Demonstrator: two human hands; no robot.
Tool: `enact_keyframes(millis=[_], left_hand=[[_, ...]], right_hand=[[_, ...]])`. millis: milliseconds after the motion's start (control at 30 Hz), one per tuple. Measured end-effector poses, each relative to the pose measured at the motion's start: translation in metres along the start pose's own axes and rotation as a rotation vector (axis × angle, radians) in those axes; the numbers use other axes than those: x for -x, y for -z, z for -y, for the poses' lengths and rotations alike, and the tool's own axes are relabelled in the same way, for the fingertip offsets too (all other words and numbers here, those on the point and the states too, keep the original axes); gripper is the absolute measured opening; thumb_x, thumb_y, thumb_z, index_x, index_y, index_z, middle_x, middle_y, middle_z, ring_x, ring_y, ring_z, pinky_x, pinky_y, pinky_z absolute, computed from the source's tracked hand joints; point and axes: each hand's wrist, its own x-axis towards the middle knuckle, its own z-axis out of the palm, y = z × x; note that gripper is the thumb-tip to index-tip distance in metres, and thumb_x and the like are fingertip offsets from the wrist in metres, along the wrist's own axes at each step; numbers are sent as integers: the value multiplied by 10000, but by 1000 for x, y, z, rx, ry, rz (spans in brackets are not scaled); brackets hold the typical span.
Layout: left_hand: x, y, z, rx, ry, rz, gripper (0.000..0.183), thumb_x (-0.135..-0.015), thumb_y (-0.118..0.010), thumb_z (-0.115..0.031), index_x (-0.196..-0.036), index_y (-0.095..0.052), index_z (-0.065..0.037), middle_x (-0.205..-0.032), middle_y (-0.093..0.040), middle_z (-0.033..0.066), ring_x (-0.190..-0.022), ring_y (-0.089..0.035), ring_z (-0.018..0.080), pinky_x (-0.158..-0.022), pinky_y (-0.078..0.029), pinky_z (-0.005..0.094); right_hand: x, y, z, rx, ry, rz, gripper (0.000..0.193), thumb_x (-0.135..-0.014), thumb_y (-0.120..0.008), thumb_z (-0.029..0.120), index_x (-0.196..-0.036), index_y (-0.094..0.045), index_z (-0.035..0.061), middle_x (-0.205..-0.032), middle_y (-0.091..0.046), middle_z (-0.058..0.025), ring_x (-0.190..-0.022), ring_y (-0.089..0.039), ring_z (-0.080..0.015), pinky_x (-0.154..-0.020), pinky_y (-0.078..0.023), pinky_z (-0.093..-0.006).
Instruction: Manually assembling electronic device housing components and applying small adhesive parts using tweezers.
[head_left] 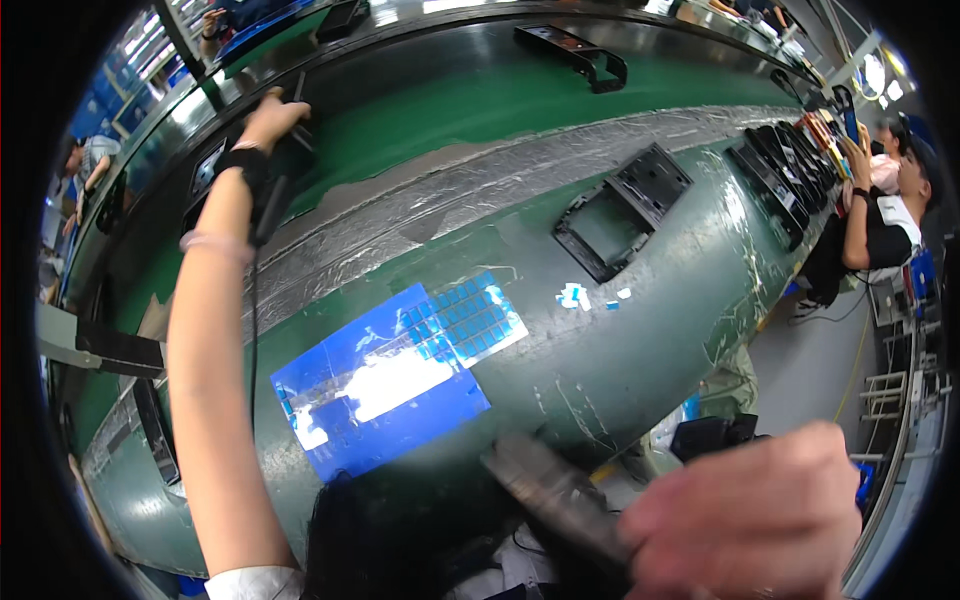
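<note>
While my left hand (268,118) reaches far across the green conveyor belt (450,100), its fingers close around the edge of a black frame part (292,150) lying on the belt's near side. A dark strap sits on that wrist, and a thin cord (252,330) hangs from it along my forearm. My right hand (745,515) stays low and close to me, closed in a fist around the handle of a dark, blurred tool (555,495) whose tip points up and to the left; I cannot tell what kind of tool it is.

Between the two hands lies the grey-green tabletop (620,350), bordered on the belt side by a strip of silver tape (420,205). A blue sheet of small adhesive pads (395,375) is stuck to it directly in front of me, with a few loose blue scraps (575,296) to its right. Further right, a second black frame part (622,208) rests on the tabletop, and a row of similar parts (785,165) stands beyond it beside a seated co-worker (880,220).

I judge the step in hand to be the pickup: the part is gripped but not yet lifted off the belt. The next move calls for a firm hold at full reach, then drawing the part back over the tape strip to the tabletop near the pad sheet, keeping the cord clear.
</note>
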Motion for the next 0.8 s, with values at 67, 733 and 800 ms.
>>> enact_keyframes(millis=[67,733,800], left_hand=[[14,19,-5,287,-60,-44,676,-537,-546,-306,-1094,-314,-3,-935,-471,134,-837,-463,205,-715,-353,243],[239,133,4,1568,-56,65,224,-715,-459,-227,-867,-503,-68,-805,-509,28,-729,-476,130,-669,-372,283],[257,143,6,1673,-29,148,306,-728,-409,-256,-921,-467,-26,-897,-481,105,-836,-440,235,-755,-339,398]], right_hand=[[0,5,12,24,-56,123,142,-556,-607,25,-637,-495,-6,-651,-523,-65,-522,-533,-144,-471,-448,-176],[7,-12,24,-68,-24,69,159,-560,-590,12,-673,-485,-26,-689,-527,-105,-590,-532,-162,-519,-443,-216],[8,-13,15,-124,-20,76,161,-561,-588,10,-677,-484,-27,-692,-527,-109,-596,-532,-164,-524,-443,-220]])
